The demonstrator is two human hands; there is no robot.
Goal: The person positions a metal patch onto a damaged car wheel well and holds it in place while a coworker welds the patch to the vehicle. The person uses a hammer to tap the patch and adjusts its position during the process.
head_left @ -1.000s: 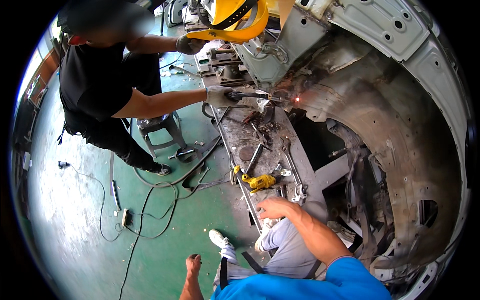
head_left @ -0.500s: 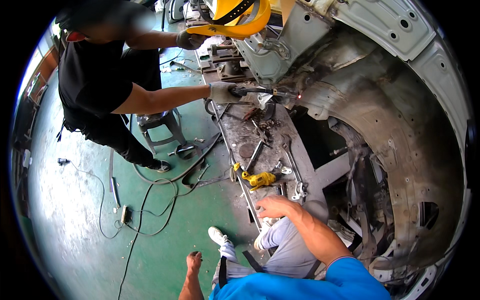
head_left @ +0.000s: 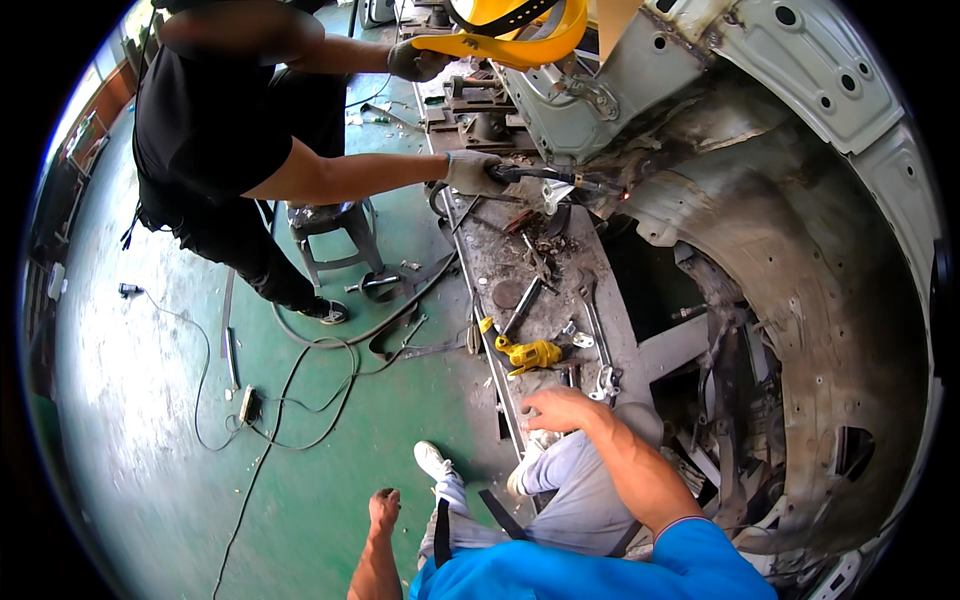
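Observation:
My right hand (head_left: 560, 409) rests near my bent knee at the workbench edge, fingers apart and loosely bent, holding nothing I can see. Closest to it lies a yellow-and-black power tool (head_left: 529, 353). My left hand (head_left: 383, 508) hangs low over the green floor, its fingers curled in with nothing visible in them. Across the bench, a co-worker in black holds a welding torch (head_left: 560, 178) in one gloved hand (head_left: 472, 173). Its tip glows red against a bare, stained car body panel (head_left: 745, 235). The co-worker's other gloved hand (head_left: 418, 62) holds a yellow welding face shield (head_left: 515, 48).
Wrenches (head_left: 594, 320), pliers (head_left: 537, 258) and metal scraps lie on the dirty workbench (head_left: 488, 225). A grey stool (head_left: 335, 235) stands by the co-worker. Cables (head_left: 290, 385) loop over the floor. Beyond the bench, an opening (head_left: 645, 275) shows car parts underneath.
The view has shifted slightly, so the bench and the co-worker sit a little further right. The torch stays at the panel, its glow fainter. My hands keep nearly the same pose.

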